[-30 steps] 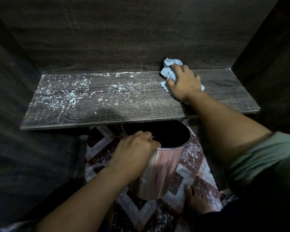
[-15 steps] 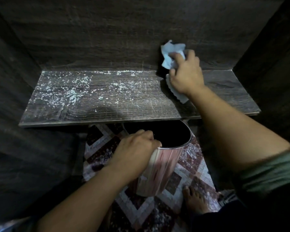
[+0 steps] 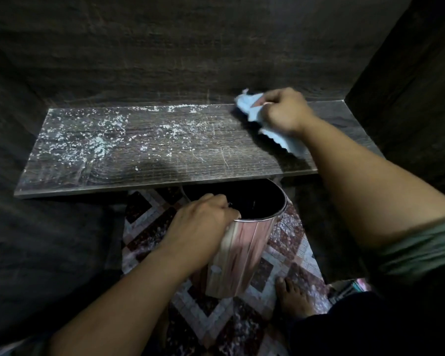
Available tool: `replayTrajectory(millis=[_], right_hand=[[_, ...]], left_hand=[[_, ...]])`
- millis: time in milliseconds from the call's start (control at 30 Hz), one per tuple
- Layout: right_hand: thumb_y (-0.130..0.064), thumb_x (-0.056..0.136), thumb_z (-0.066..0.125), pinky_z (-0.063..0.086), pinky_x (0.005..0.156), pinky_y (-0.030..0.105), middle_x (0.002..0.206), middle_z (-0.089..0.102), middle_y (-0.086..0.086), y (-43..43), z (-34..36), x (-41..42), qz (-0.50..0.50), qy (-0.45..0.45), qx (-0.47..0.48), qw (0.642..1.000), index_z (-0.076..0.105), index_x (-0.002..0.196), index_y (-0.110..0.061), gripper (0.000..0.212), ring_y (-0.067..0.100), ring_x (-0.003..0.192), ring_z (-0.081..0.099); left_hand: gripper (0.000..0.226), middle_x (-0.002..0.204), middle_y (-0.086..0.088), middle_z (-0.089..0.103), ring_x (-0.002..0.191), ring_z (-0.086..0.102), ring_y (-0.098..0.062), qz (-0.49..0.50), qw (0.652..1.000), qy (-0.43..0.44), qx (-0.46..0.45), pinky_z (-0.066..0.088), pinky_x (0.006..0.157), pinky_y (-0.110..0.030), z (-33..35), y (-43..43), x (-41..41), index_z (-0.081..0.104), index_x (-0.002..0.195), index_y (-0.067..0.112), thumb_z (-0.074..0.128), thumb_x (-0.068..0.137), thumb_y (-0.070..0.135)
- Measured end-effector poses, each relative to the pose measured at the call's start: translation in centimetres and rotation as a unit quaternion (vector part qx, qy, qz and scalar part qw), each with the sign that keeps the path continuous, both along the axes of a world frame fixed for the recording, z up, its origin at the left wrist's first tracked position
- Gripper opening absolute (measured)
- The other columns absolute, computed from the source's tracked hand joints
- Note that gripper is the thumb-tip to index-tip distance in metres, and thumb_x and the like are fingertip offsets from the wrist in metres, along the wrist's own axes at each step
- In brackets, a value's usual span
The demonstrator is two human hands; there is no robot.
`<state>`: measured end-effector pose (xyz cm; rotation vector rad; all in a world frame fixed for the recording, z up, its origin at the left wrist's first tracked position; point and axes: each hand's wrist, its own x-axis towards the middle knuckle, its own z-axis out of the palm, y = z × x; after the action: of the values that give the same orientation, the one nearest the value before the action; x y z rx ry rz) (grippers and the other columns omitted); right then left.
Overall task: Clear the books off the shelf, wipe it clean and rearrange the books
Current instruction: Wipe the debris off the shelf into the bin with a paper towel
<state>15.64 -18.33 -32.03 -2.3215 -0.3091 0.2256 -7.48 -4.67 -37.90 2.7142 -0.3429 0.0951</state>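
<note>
The dark wooden shelf (image 3: 190, 165) carries no books; white dust and crumbs cover its left and middle parts. My right hand (image 3: 285, 110) grips a light blue cloth (image 3: 252, 107) and presses it on the shelf near the back right corner, one end trailing under my wrist. My left hand (image 3: 203, 227) holds the near rim of a round bin (image 3: 242, 253) with wood-grain sides, tilted just below the shelf's front edge. The inside of the bin is dark.
Dark wooden panels close the shelf in at the back (image 3: 190, 60), left (image 3: 10, 124) and right (image 3: 409, 98). Below lies a patterned tile floor (image 3: 216, 317), with a bare foot (image 3: 290, 296) to the right of the bin.
My right hand lifted the cloth up against the back panel, then came down onto the shelf's back right part. The left hand and bin stayed in place.
</note>
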Motion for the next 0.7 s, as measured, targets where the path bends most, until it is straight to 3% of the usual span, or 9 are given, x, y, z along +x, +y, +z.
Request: replayTrajectory(millis=[67, 133, 233, 300, 567, 633, 700], right_hand=[[-0.037, 0.075, 0.060, 0.055, 0.080, 0.026, 0.099, 0.073, -0.008, -2.9, -0.1, 1.6, -0.107, -0.085, -0.020, 0.990, 0.073, 0.098, -0.033, 0.027, 0.013, 0.094, 0.068], [-0.046, 0.079, 0.052, 0.049, 0.095, 0.034, 0.116, 0.068, 0.002, -5.9, -1.0, 3.2, -0.176, -0.095, -0.050, 0.979, 0.067, 0.113, -0.034, 0.039, 0.023, 0.109, 0.063], [-0.058, 0.087, 0.037, 0.034, 0.108, 0.044, 0.144, 0.045, 0.015, -7.7, -4.3, 3.7, -0.111, -0.086, -0.235, 0.962, 0.044, 0.138, -0.033, 0.056, 0.033, 0.132, 0.042], [-0.053, 0.093, 0.034, 0.025, 0.112, 0.044, 0.153, 0.030, 0.018, -6.6, -5.4, 3.0, -0.047, -0.138, -0.280, 0.949, 0.031, 0.147, -0.030, 0.059, 0.033, 0.141, 0.026], [-0.030, 0.083, 0.039, 0.033, 0.108, 0.032, 0.145, 0.045, 0.014, -3.4, -5.2, -3.6, 0.196, -0.165, -0.150, 0.955, 0.050, 0.139, -0.027, 0.057, 0.027, 0.138, 0.037], [-0.022, 0.086, 0.042, 0.035, 0.104, 0.029, 0.139, 0.050, 0.014, -4.3, -4.5, -4.4, 0.192, -0.170, -0.121, 0.959, 0.055, 0.136, -0.026, 0.051, 0.027, 0.131, 0.044], [-0.026, 0.087, 0.044, 0.037, 0.100, 0.033, 0.135, 0.051, 0.018, -6.3, -4.0, -2.9, 0.092, -0.216, -0.151, 0.960, 0.056, 0.134, -0.026, 0.049, 0.033, 0.124, 0.048]], left_hand=[[0.021, 0.085, 0.001, 0.053, 0.086, 0.053, -0.023, -0.001, 1.000, -0.005, 0.001, 0.053, 0.067, -0.039, -0.1, 0.0, 0.1, 0.068, 0.100, 0.023, 0.065, 0.083, 0.013], [0.020, 0.089, 0.002, 0.053, 0.090, 0.053, -0.022, -0.001, 1.000, 0.006, 0.006, 0.053, 0.071, -0.040, -0.2, -0.1, 0.1, 0.068, 0.103, 0.022, 0.062, 0.085, 0.014], [0.016, 0.090, 0.003, 0.054, 0.093, 0.052, -0.021, -0.003, 1.000, 0.013, 0.009, 0.052, 0.073, -0.039, -0.3, -0.1, -0.1, 0.068, 0.101, 0.021, 0.060, 0.087, 0.018], [0.015, 0.088, 0.004, 0.054, 0.092, 0.052, -0.020, -0.005, 1.000, 0.013, 0.010, 0.052, 0.072, -0.038, -0.4, -0.1, -0.1, 0.068, 0.098, 0.022, 0.061, 0.086, 0.018], [0.021, 0.089, 0.003, 0.053, 0.091, 0.052, -0.021, -0.009, 1.000, 0.024, 0.013, 0.052, 0.071, -0.039, -0.7, -0.4, 0.4, 0.069, 0.103, 0.025, 0.062, 0.085, 0.018], [0.019, 0.088, 0.004, 0.053, 0.091, 0.051, -0.021, -0.010, 1.000, 0.021, 0.008, 0.052, 0.071, -0.038, -0.6, -0.4, 0.3, 0.068, 0.102, 0.026, 0.062, 0.085, 0.017], [0.020, 0.088, 0.004, 0.052, 0.091, 0.051, -0.020, -0.009, 1.000, 0.018, 0.007, 0.052, 0.070, -0.038, -0.6, -0.4, 0.2, 0.068, 0.103, 0.027, 0.062, 0.086, 0.017]])
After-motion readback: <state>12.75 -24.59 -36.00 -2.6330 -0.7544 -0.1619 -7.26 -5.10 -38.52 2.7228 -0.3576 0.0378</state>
